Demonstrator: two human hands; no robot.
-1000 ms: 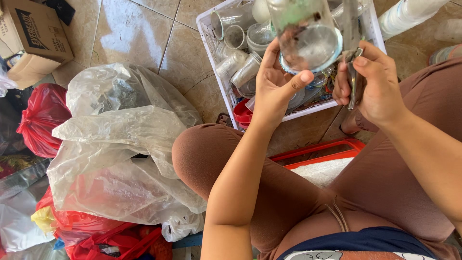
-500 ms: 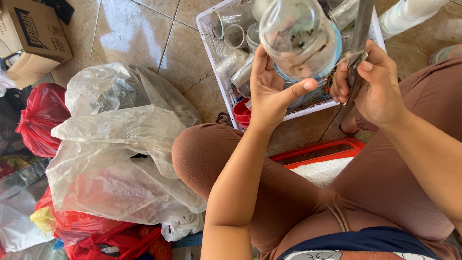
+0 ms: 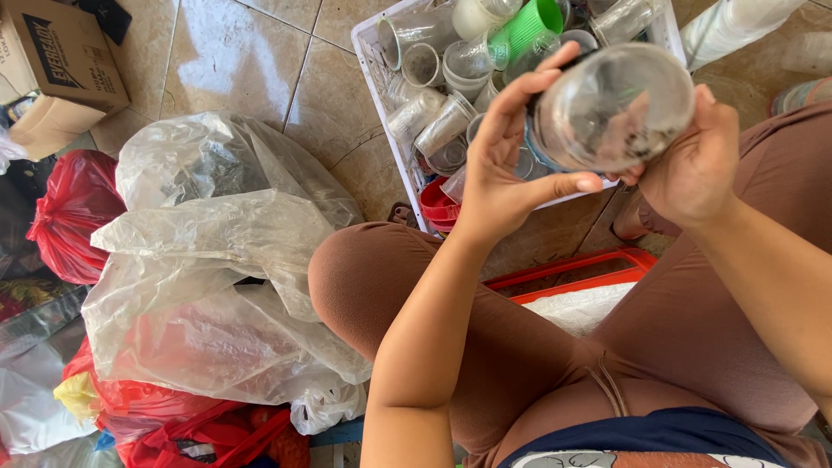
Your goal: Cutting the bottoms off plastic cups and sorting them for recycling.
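Clear plastic cup held up w/ both hands, bottom toward camera, above white crate. Left hand: fingers curled round cup's left side, thumb along lower edge, gripping it. Right hand: closed on cup's right side; fingertips mostly hidden behind cup, can't tell if anything else pinched there. Dark bits/dirt visible inside cup; blue band at its rim side. Crate approx. full of clear cups plus green ribbed cup. Big clear plastic bags on floor by left knee, red bags further left, cardboard box top left, red tray under legs. Progress, judged: many cups already in crate, this one in hand and not yet set down; bags look far from emptied.
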